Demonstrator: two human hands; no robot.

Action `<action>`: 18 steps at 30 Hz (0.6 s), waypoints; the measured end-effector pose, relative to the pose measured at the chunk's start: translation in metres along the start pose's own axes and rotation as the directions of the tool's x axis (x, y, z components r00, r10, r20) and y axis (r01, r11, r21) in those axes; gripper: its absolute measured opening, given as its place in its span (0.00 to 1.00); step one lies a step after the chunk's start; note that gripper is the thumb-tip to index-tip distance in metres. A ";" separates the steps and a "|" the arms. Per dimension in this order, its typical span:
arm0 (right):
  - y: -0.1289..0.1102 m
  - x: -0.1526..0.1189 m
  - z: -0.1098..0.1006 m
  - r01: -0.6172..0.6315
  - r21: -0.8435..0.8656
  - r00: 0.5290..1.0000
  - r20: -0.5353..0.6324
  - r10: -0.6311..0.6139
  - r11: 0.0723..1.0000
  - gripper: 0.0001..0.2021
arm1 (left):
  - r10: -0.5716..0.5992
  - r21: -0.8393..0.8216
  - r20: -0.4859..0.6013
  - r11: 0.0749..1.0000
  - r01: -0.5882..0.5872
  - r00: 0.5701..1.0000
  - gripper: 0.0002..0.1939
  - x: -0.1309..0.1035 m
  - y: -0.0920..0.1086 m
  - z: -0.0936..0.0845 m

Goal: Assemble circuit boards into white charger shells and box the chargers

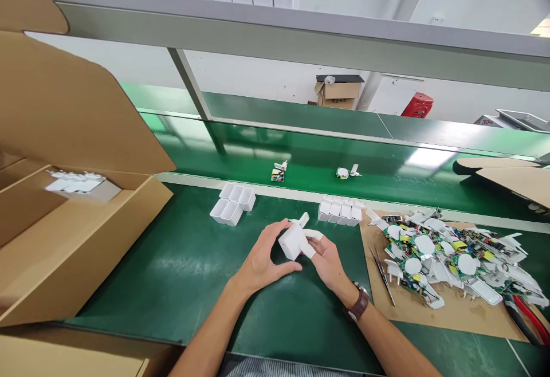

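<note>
A small white box-shaped plastic housing (290, 243) is held above the green bench in front of me. A white piece (303, 220) sticks up at its far side. White covers are on fingers of my right hand (324, 259), which grips the housing from the right. My left hand (264, 256) curves round its left side, fingertips at the far edge and thumb below the near side. The inside of the housing is turned out of sight. Beyond my hands stand several open white housings (232, 203) on the left and a row of white housings (340, 211) on the right.
At right, a cardboard sheet (365, 234) bears heaped circuit boards with white plastic parts (455, 256), tweezers (382, 277) and red-and-black-handled pliers (526, 317). A large open carton (86, 251) stands at left. Two small board assemblies (278, 175) lie on the green strip behind.
</note>
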State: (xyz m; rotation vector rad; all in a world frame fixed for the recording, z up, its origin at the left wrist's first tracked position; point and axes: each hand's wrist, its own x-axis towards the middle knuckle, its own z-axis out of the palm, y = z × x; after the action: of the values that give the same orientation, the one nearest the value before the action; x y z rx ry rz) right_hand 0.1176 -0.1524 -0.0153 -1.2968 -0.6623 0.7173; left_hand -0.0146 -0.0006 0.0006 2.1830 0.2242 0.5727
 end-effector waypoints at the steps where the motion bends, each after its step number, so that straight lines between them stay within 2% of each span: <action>1: 0.000 0.000 -0.002 0.115 -0.164 0.993 -0.021 -0.120 0.980 0.14 | -0.033 -0.001 0.045 0.999 0.034 0.998 0.55 0.000 0.000 -0.001; 2: 0.000 0.001 -0.005 0.236 -0.330 0.968 -0.009 -0.252 0.914 0.12 | -0.066 -0.004 0.089 0.998 0.067 0.994 0.58 -0.001 0.000 -0.001; 4: -0.002 0.002 -0.008 0.433 -0.575 0.878 0.094 -0.470 0.694 0.13 | -0.125 -0.016 0.164 0.992 0.129 0.978 0.63 -0.001 0.001 -0.001; 6: -0.005 0.002 -0.010 0.541 -0.665 0.793 0.197 -0.577 0.515 0.18 | -0.172 -0.035 0.209 0.982 0.184 0.963 0.66 -0.002 0.001 -0.001; 8: -0.008 0.001 -0.010 0.583 -0.677 0.747 0.230 -0.623 0.449 0.21 | -0.189 -0.062 0.223 0.976 0.208 0.956 0.67 -0.002 0.001 -0.001; 11: -0.009 0.002 -0.011 0.589 -0.681 0.749 0.258 -0.610 0.435 0.23 | -0.175 -0.115 0.216 0.972 0.203 0.961 0.68 -0.002 0.001 -0.002; 14: -0.004 0.003 -0.014 0.565 -0.691 0.794 0.306 -0.525 0.451 0.20 | -0.198 -0.144 0.230 0.962 0.234 0.953 0.68 -0.001 0.001 -0.003; 18: 0.004 0.005 -0.015 0.536 -0.700 0.810 0.268 -0.522 0.472 0.18 | -0.259 -0.141 0.257 0.943 0.301 0.931 0.69 -0.001 0.000 -0.002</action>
State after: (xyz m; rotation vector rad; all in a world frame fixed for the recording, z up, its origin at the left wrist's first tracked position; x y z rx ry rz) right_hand 0.1315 -0.1571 -0.0212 -1.6977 -1.4111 -0.1338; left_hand -0.0166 0.0008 0.0015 1.9772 0.3379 0.1620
